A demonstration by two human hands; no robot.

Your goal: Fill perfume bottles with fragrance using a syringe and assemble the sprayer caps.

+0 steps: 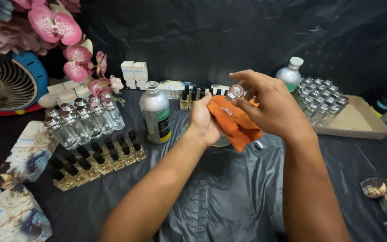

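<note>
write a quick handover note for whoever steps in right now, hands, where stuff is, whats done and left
Left hand: grips an orange cloth over the table.
Right hand: holds a small clear bottle against the cloth, fingertips on its top.
Around: metal can left of the hands; clear bottles and filled black-capped ones further left; more clear bottles in the cardboard tray on the right.
Done: cannot tell which bottles are wiped.
Left: likely finish this bottle, then set it down.

A small clear glass bottle point(235, 92) sits between both hands above the black plastic sheet point(229, 192). Left stands a silver metal canister point(156, 112); right, a shallow cardboard tray point(359, 121) of empty glass bottles point(321, 98).
</note>
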